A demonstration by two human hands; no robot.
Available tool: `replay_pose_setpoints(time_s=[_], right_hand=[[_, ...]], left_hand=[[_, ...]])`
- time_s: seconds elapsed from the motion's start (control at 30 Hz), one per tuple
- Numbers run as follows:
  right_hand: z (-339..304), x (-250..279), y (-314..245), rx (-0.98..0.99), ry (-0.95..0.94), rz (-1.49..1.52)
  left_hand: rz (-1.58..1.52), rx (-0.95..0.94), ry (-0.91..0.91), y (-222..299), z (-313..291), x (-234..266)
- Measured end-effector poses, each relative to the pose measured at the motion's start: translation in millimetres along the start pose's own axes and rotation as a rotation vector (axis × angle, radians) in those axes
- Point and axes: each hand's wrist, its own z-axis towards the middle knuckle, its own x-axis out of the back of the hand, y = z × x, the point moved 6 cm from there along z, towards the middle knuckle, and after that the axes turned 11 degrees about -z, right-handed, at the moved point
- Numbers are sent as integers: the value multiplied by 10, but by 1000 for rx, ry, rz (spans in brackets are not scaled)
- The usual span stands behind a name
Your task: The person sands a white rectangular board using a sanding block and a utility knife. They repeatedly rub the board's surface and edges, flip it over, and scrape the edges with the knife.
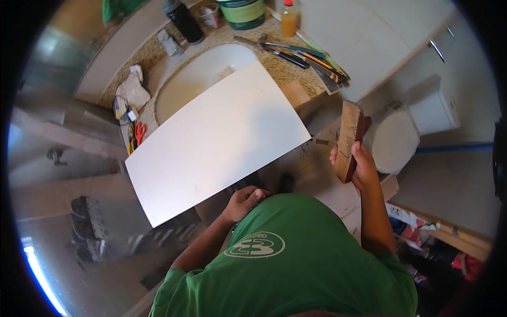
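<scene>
My right hand [362, 166] is closed around a wooden hand plane [348, 140], held up at the right with its flat face and dark slot showing. My left hand [244, 202] is held against the front of my green shirt with its fingers curled; what they hold, if anything, is hidden. A white rectangular board [222, 142] lies aslant over the sink [179, 79] and the granite counter, its near edge reaching out in front of me. The left hand is just beyond that near edge, apart from it.
On the counter are a hammer, pliers and a cutter [296, 59], an orange bottle [288, 21], a green bucket [242, 13], a dark flask [184, 22] and red-handled scissors [140, 132]. A toilet [396, 137] stands at the right, with a wooden plank [454, 232] below it.
</scene>
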Motion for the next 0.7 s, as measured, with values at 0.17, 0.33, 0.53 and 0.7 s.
replay_pose_setpoints(time_s=[0.17, 0.33, 0.53, 0.7], right_hand=[[777, -671, -442, -85, -337, -43], [1512, -893, -548, -22, -146, -287], [1475, -598, -85, -213, 150, -521], [1236, -531, 342, -201, 227, -264]], left_hand=[[-664, -35, 445, -631, -389, 440], [-1039, -376, 746, -821, -806, 930], [-1017, -477, 842, -807, -945, 1180], [-968, -450, 834, -789, -948, 1188]])
